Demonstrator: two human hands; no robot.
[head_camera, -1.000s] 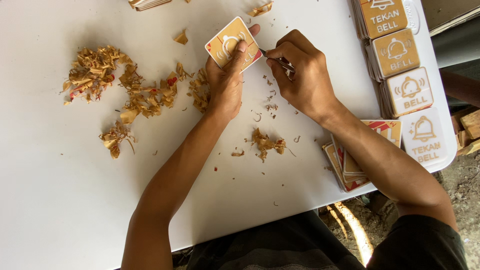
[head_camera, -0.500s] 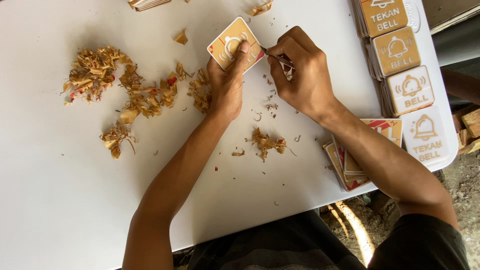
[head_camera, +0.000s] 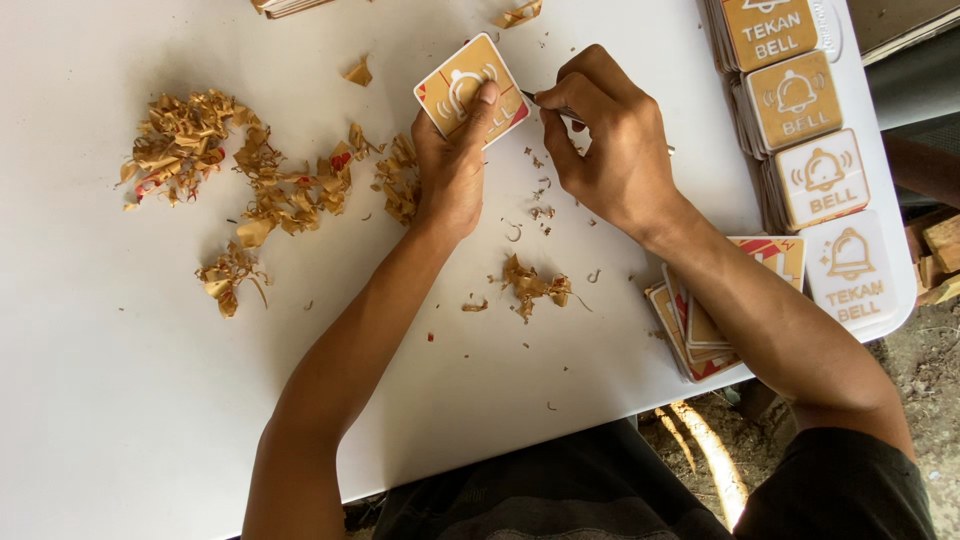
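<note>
My left hand (head_camera: 452, 170) still pins the gold square sticker (head_camera: 470, 88) flat on the far middle of the white table (head_camera: 120, 400); my right hand (head_camera: 605, 145), closed on a thin blade (head_camera: 545, 102), has barely shifted along its right edge, scraps (head_camera: 535, 285) lying nearer me

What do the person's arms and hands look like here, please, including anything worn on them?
Both arms are bare from the hands up. The left hand and the right hand wear no gloves, and no rings, watch or bracelets show. A dark short sleeve covers the right upper arm; the left arm leaves the picture before any sleeve shows. No markings can be made out on either arm.
</note>
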